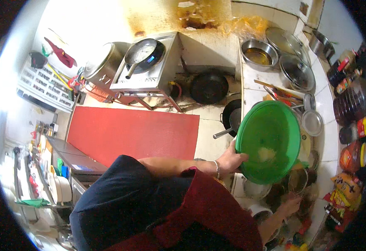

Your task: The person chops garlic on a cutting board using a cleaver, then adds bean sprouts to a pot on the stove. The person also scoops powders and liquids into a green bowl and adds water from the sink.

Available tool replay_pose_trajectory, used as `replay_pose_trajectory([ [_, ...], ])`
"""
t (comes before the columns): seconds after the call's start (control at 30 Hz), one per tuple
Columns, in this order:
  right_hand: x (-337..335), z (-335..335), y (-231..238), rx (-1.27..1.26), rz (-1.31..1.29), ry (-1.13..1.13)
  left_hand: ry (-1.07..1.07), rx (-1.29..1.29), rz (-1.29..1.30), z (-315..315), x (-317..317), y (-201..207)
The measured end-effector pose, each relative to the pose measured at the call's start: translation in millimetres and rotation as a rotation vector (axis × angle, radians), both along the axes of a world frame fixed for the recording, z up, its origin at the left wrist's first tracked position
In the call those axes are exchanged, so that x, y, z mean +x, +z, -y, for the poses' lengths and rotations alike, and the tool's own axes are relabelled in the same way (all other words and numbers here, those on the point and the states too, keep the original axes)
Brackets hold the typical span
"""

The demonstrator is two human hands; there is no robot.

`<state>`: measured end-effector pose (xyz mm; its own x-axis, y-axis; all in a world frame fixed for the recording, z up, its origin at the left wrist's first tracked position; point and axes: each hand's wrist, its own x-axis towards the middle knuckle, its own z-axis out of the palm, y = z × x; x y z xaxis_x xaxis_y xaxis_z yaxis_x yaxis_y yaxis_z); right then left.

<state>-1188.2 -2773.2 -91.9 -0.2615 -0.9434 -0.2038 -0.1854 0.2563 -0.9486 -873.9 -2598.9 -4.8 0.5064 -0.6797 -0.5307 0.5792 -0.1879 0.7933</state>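
Head view: green plastic basin held up at the left edge of the white-tiled counter, tipped so its inside shows. Round, deep, smooth-walled, bright green, with a rolled rim; one pale patch low on the inner wall, residue or reflection, cannot tell which. Left hand is clamped on the basin's lower-left rim, one bracelet at the wrist. Right hand is blurred, low among the containers on the counter's near part; cannot tell whether its fingers are apart, together or around something.

Edges: the basin's left rim projects past the counter edge in this view; its right side borders a crowded area, with a small round metal lid just beside it. Open room lies to the left, above the pale floor tiles and the red mat. The left forearm crosses near the mat's lower right corner.

Counts: one green basin; one steel bowl holding yellowish liquid, at the counter's far end; one pan with whitish contents on the metal stove; two dark pans at floor level, a wok and a long-handled pan.
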Motion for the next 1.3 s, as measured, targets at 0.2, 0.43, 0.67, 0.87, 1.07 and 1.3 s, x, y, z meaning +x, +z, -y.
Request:
replay_pose_trajectory([
  [0.2, 19, 0, -9, -0.015, 0.008, -0.011, 0.038, 0.027, -0.058, -26, 24, -7],
  [0.43, 38, -10, -17, -0.1, 0.056, -0.044, 0.169, 0.005, -0.044, -63, 52, 13],
  [0.67, 55, -15, -16, -0.493, 0.251, -0.249, 0.027, 0.104, -0.194, -107, 121, 8],
  [0.87, 61, -147, 111, -0.559, 0.371, -0.735, -0.219, 0.056, -0.078, -134, 157, 11],
  [1.07, 7, -269, 111, -0.469, 0.174, -0.945, -0.34, 0.112, -0.139, -134, 154, 2],
  [1.3, -49, -274, 81, -0.377, 0.05, -0.912, -0.424, 0.126, -0.145, -102, 105, -9],
])
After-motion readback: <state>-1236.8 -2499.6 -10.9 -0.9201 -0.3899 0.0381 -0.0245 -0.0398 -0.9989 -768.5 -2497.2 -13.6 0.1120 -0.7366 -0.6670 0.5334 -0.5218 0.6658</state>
